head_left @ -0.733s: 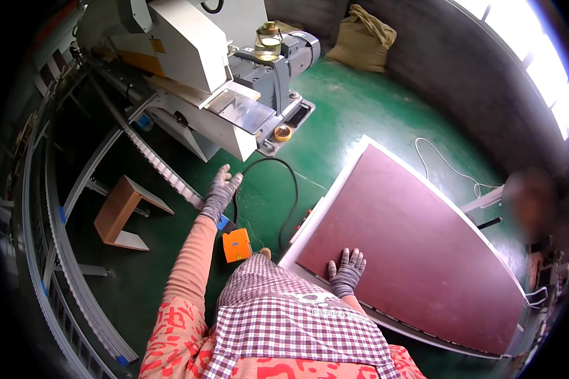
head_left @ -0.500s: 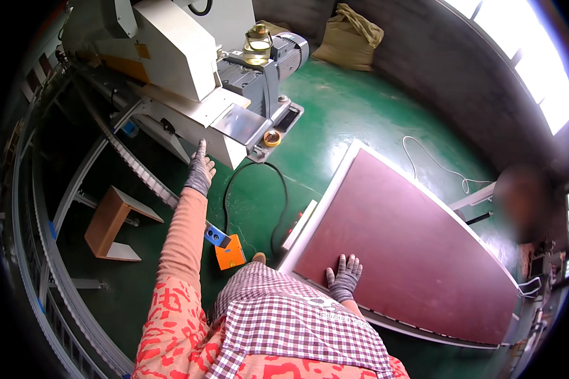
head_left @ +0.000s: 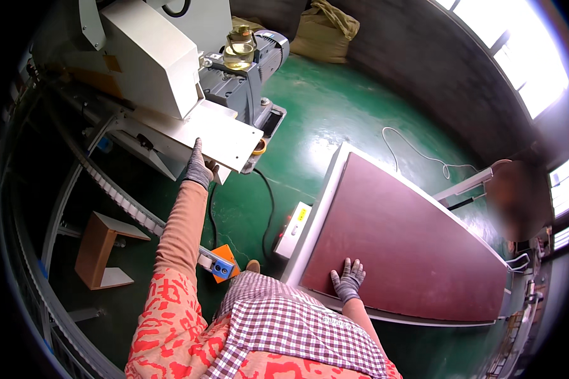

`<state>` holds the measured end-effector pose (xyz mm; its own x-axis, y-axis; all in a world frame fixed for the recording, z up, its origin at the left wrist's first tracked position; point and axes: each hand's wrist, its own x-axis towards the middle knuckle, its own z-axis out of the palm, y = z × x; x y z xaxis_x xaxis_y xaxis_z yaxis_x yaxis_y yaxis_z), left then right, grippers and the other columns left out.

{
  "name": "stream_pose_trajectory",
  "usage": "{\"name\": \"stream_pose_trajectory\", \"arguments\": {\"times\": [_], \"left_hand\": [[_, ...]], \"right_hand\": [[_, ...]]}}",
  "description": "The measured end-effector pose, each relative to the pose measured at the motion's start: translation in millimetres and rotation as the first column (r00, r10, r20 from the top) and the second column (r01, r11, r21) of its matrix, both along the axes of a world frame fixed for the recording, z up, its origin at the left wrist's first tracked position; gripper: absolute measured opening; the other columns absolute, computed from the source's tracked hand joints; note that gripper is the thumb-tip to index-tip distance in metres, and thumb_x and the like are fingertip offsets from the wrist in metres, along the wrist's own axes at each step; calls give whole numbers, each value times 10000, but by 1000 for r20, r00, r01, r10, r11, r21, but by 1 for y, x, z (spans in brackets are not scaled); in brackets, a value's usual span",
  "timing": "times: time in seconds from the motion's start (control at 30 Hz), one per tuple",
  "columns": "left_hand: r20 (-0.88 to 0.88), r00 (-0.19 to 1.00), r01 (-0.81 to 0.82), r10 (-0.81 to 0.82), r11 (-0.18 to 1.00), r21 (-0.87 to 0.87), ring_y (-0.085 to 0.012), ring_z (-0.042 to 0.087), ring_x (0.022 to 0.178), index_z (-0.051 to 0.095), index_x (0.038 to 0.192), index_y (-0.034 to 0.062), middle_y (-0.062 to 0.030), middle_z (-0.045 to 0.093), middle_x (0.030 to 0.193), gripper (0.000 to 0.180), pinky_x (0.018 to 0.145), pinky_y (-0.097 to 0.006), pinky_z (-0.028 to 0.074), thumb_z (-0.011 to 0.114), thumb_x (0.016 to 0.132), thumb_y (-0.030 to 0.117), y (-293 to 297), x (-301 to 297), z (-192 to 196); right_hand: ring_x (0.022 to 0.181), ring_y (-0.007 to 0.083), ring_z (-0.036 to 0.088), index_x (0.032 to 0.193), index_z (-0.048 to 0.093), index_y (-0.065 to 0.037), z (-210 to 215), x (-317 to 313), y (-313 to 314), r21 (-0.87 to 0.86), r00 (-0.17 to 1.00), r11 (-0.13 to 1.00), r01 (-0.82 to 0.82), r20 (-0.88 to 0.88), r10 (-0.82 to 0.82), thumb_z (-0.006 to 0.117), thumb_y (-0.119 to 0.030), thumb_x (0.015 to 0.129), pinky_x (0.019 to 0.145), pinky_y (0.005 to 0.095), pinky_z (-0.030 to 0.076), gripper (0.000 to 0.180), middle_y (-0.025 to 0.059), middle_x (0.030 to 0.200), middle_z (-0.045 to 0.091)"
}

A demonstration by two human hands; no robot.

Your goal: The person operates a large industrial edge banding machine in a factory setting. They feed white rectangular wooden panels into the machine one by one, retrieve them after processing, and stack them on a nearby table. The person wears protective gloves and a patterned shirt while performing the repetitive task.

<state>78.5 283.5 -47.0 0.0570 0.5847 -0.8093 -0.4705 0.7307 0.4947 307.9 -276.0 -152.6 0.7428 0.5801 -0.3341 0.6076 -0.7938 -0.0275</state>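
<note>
My left hand, in a grey striped glove, reaches to the near edge of a white panel sticking out of the machine. Its forefinger stretches over the panel's edge and the thumb stands apart; I cannot tell whether any finger is under the panel. Small dark holes show near the panel's outer end. My right hand, gloved likewise, lies flat with fingers spread on the maroon top of a table, by its near left edge.
The white machine has a grey motor and an oil cup. A curved roller rail bends round on my left. Near my foot are an orange box and a black cable. A sack stands by the wall.
The white panel has come further out, now covering the metal surface and part of the tape roll. My left forefinger now overlaps its edge. My right hand stays flat on the table; the view has shifted.
</note>
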Motion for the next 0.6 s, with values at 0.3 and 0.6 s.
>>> {"name": "stream_pose_trajectory", "arguments": {"times": [0.3, 0.6], "left_hand": [[245, 967, 40, -70, 991, 125, -233, 661, 949, 573, 1204, 130, -63, 656, 1095, 460, 688, -386, 608, 780, 819, 272, -47, 50, -15], [265, 946, 148, -186, 976, 157, -222, 675, 856, 597, 1170, 101, -57, 676, 1021, 397, 664, -362, 597, 764, 838, 242, -187, 110, -5]], "right_hand": [[1468, 409, -13, 1545, 84, -150, 18, 5, 25, -161, 985, 981, 109, -114, -129, 422, -704, 860, 1144, 586, -1, 944, 223, 1590, -4], [1364, 361, 349, 1501, 230, -127, 67, 13, 131, 94, 0, 284, 954, -950, 314, 531, -672, 867, 1109, 534, 310, 888, 188, 1488, 343]]}}
